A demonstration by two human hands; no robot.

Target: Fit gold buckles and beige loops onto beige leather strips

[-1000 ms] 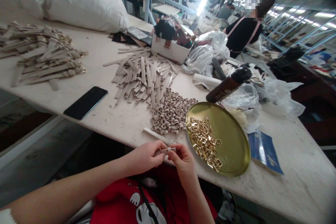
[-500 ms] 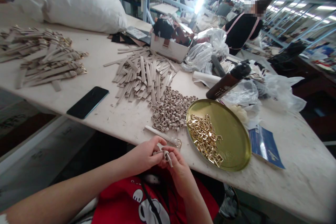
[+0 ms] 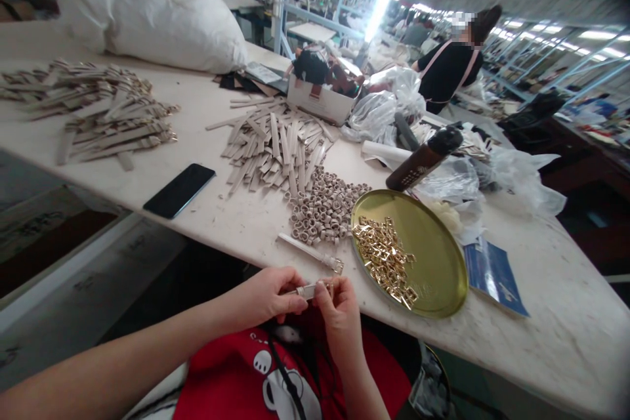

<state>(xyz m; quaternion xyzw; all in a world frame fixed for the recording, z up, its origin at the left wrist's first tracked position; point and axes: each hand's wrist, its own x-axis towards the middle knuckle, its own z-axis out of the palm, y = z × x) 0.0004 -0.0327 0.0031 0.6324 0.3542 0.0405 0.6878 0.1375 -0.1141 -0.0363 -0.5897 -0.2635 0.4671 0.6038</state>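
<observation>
My left hand (image 3: 272, 294) and my right hand (image 3: 338, 312) meet just below the table's front edge, both pinched on a short beige strap (image 3: 310, 289) with a small gold buckle at its right end. A finished strap with a buckle (image 3: 312, 252) lies on the table just above my hands. Right of it stands a round gold tray (image 3: 436, 262) holding several gold buckles (image 3: 384, 259). A heap of small beige loops (image 3: 322, 207) and a pile of loose beige straps (image 3: 275, 144) lie behind that.
A black phone (image 3: 179, 190) lies left of the straps. A second strap pile (image 3: 98, 108) is at far left, a big white sack (image 3: 147, 6) behind it. A dark bottle (image 3: 423, 159), plastic bags (image 3: 492, 174), a box (image 3: 319, 100) and a blue booklet (image 3: 492, 275) crowd the right. Another person (image 3: 450, 69) works beyond.
My hands have turned the strap from a bunched, angled hold to lying level between my fingertips, and the view has shifted slightly right.
</observation>
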